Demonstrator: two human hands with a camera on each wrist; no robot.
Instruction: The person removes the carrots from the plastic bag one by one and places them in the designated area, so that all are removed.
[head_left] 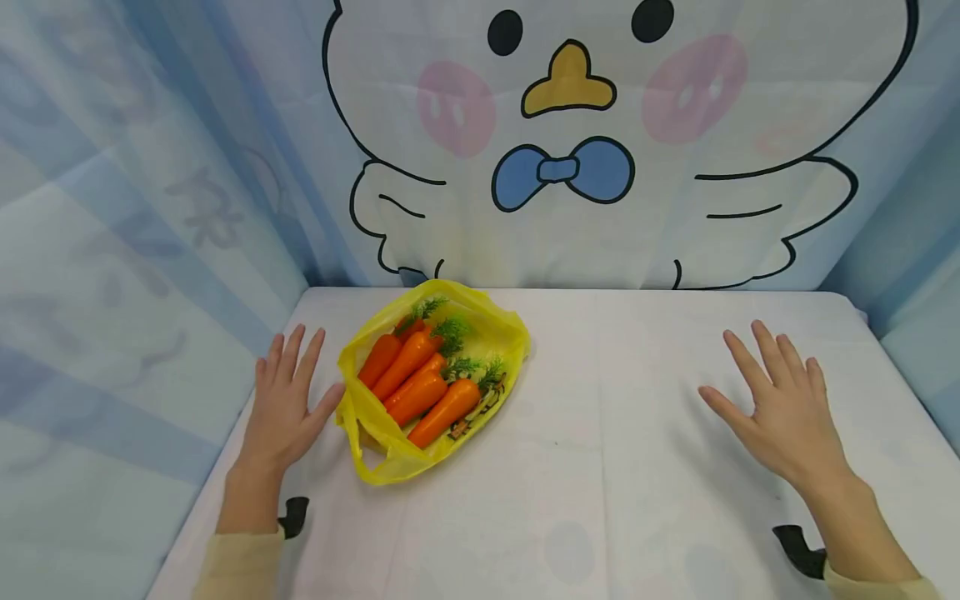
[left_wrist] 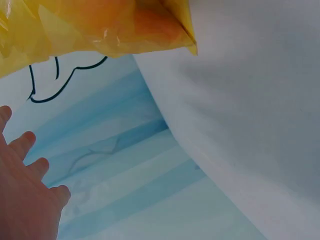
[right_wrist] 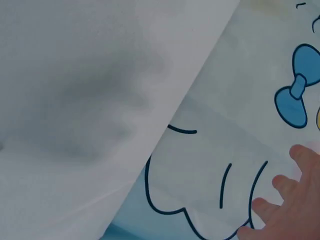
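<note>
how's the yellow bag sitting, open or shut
Open: the yellow bag has its mouth spread wide in the head view, with orange carrots and their green tops showing inside.

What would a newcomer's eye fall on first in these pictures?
Probably the bright orange carrots in an open yellow bag, left of centre on the white table in the head view. Next, the big cartoon face above a blue bow tie on the backdrop. The left hand is spread beside the bag, the right hand far to the right.
</note>
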